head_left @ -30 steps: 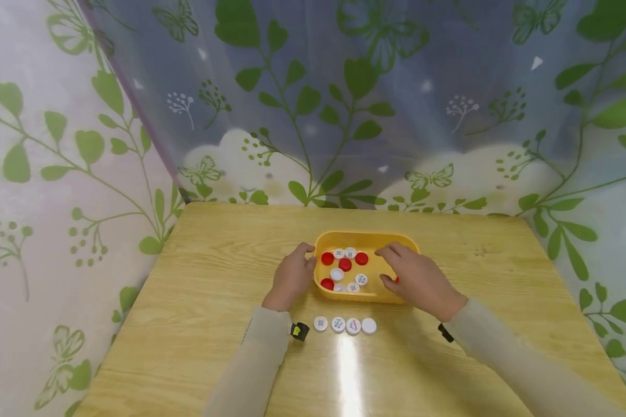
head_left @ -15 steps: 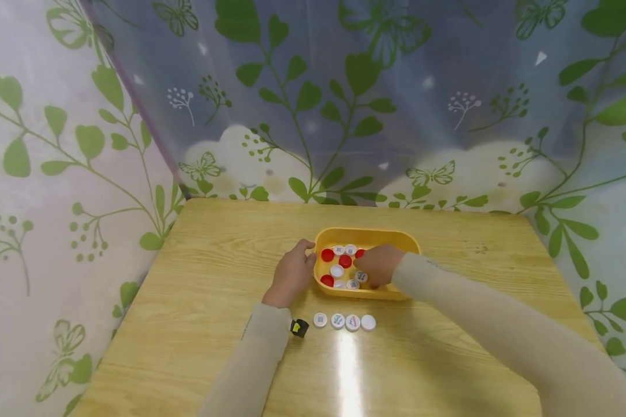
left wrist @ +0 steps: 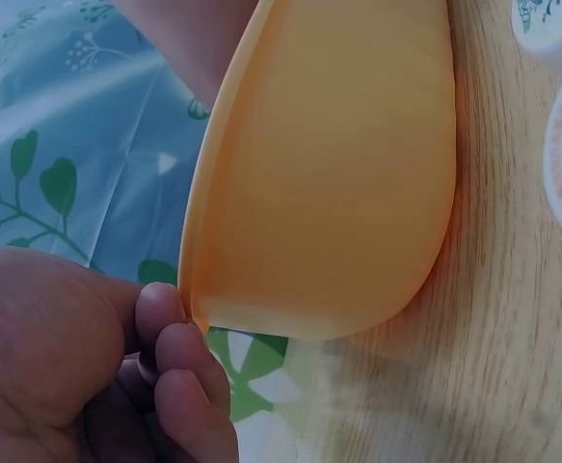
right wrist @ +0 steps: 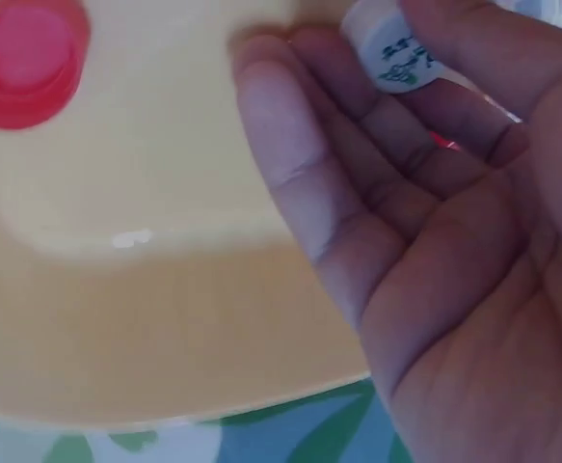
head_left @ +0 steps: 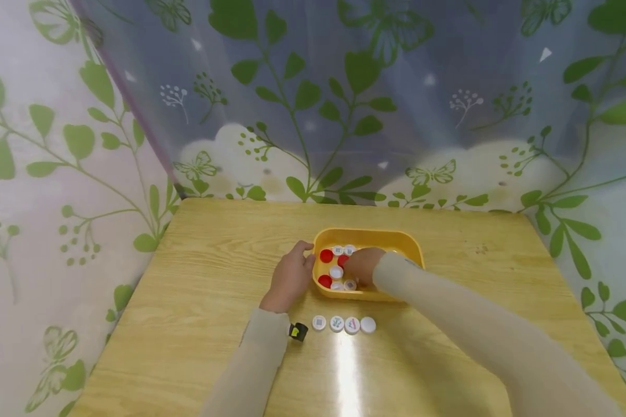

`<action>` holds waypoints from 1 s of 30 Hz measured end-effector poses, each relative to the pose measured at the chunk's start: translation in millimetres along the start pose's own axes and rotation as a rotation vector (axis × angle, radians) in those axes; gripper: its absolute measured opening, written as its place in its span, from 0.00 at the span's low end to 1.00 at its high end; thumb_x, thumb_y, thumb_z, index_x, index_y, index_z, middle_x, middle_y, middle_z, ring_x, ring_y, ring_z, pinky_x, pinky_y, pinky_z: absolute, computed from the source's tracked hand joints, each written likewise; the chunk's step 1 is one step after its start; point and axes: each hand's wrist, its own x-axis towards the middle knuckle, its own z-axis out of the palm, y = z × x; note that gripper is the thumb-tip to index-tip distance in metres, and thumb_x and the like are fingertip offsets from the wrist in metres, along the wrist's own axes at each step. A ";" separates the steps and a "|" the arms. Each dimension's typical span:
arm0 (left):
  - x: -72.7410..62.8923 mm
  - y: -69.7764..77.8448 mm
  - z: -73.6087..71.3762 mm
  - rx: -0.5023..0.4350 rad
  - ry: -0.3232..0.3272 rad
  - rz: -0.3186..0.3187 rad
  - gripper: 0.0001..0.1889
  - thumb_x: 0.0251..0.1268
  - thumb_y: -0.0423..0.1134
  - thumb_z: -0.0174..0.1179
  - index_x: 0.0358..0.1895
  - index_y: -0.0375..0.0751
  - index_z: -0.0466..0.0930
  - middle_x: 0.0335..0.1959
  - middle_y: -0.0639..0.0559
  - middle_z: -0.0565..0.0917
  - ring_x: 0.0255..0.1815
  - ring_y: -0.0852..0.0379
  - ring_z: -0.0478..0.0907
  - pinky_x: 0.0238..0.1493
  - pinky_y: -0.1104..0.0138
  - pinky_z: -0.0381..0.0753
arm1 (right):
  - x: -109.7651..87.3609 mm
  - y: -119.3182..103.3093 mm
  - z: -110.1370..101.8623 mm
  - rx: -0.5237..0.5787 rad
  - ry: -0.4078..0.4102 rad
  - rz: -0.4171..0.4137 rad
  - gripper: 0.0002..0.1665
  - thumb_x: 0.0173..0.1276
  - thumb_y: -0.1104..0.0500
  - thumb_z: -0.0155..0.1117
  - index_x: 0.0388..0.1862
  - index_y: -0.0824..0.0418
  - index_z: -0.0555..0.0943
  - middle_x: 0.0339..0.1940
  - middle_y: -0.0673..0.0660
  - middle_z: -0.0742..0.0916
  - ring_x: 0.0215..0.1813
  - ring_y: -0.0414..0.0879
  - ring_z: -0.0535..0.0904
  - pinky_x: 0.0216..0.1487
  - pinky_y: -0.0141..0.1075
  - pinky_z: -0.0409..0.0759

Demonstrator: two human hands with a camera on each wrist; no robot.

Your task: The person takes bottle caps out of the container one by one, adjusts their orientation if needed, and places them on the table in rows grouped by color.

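The left hand [head_left: 290,275] has its grip curled on the rim at the left end of a yellow tray [head_left: 381,238], which stands on the wooden surface [head_left: 224,255]. The right hand [head_left: 364,265] is down inside the tray, its grip pinching a printed white cap [right wrist: 393,58] between thumb and fingers, while red caps [head_left: 326,255] and loose white caps [head_left: 336,272] lie in the tray's left part. Just beside the tray, on the person's side, a row of four caps [head_left: 352,325] rests on the surface, three printed and the rightmost plain white.
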 end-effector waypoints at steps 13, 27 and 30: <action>-2.8 1.4 -2.9 -0.060 -0.059 0.000 0.18 0.84 0.43 0.50 0.70 0.46 0.68 0.53 0.44 0.84 0.47 0.49 0.80 0.54 0.55 0.83 | -7.6 -9.4 -5.4 0.076 0.035 0.105 0.05 0.74 0.63 0.62 0.36 0.56 0.80 0.37 0.57 0.87 0.41 0.52 0.82 0.49 0.46 0.83; -8.8 9.1 -6.3 0.062 -0.059 0.006 0.24 0.82 0.42 0.52 0.76 0.45 0.66 0.33 0.46 0.81 0.28 0.51 0.75 0.33 0.62 0.75 | -16.4 -12.0 -18.5 0.134 0.013 0.103 0.07 0.77 0.61 0.60 0.49 0.57 0.82 0.46 0.58 0.88 0.48 0.53 0.83 0.58 0.46 0.80; -13.0 7.6 -5.9 0.034 -0.072 -0.027 0.26 0.82 0.43 0.52 0.78 0.49 0.65 0.42 0.45 0.84 0.36 0.51 0.78 0.40 0.60 0.79 | -14.5 -7.0 -14.6 0.155 -0.012 0.071 0.06 0.75 0.60 0.64 0.48 0.56 0.81 0.44 0.55 0.87 0.48 0.51 0.82 0.58 0.46 0.79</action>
